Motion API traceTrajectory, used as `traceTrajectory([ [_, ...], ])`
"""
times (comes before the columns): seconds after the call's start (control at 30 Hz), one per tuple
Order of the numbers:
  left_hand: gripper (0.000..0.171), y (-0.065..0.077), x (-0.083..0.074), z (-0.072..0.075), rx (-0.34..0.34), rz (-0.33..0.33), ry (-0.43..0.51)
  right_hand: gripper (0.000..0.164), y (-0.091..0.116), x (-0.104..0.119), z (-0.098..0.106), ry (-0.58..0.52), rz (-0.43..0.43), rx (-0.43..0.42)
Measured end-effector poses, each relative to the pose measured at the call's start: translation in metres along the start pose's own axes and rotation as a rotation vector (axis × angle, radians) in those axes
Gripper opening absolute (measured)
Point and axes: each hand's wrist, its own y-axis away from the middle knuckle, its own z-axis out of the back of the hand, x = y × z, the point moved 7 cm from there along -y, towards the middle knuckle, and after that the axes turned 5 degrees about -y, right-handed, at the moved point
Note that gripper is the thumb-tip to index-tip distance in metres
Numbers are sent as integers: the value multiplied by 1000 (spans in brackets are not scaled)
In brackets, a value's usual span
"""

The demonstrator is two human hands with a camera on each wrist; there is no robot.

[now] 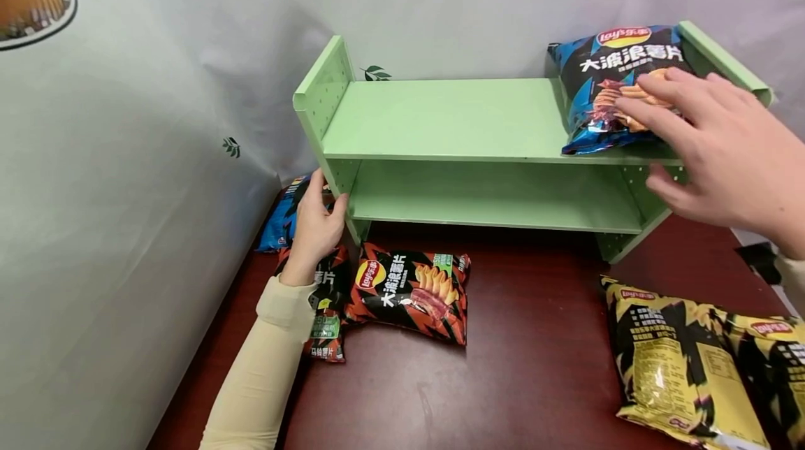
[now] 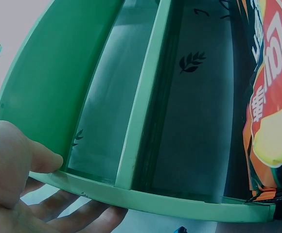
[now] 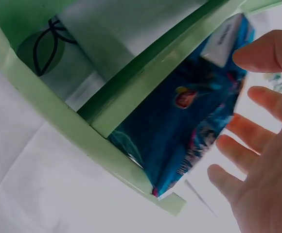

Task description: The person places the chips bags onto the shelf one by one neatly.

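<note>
A light green two-tier shelf stands against the white backdrop. My left hand grips its left side panel; in the left wrist view the thumb lies on the inner side and the fingers pass behind the edge. On the upper tier, at the right end, a blue-and-black potato chip bag leans back against the right panel. My right hand is in front of this bag, fingers spread and holding nothing. A small gap between hand and bag shows in the right wrist view.
A red-and-black chip bag lies before the shelf on the dark red table. Another red bag is partly behind my left forearm, with a blue bag beyond. Yellow-and-black bags lie at front right.
</note>
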Motion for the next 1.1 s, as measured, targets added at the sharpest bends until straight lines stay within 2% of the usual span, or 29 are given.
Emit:
traceTrajectory([
  [0.13, 59, 0, 0, 0, 1, 5, 3, 70, 18, 19, 7, -1, -7, -100],
  [0.23, 58, 0, 0, 0, 0, 3, -4, 68, 35, 33, 8, 9, -34, -124],
  [0.37, 59, 0, -1, 1, -4, 2, -11, 69, 61, 53, 4, 4, -83, -104],
  [0.57, 59, 0, -1, 1, -9, -8, -22, 67, 114, 72, -10, -24, -170, -67],
  [0.8, 58, 0, 0, 2, -20, -15, -23, 64, 172, 88, -31, -103, -261, -143],
  [0.9, 58, 0, 0, 2, -19, -15, -22, 68, 188, 99, -41, -87, -291, -105],
  [1.0, 58, -1, 1, 1, -14, -17, -17, 74, 203, 111, -53, -23, -289, -19],
  [1.1, 58, -1, 2, 1, -11, -19, -10, 80, 220, 122, -67, 12, -304, 17],
])
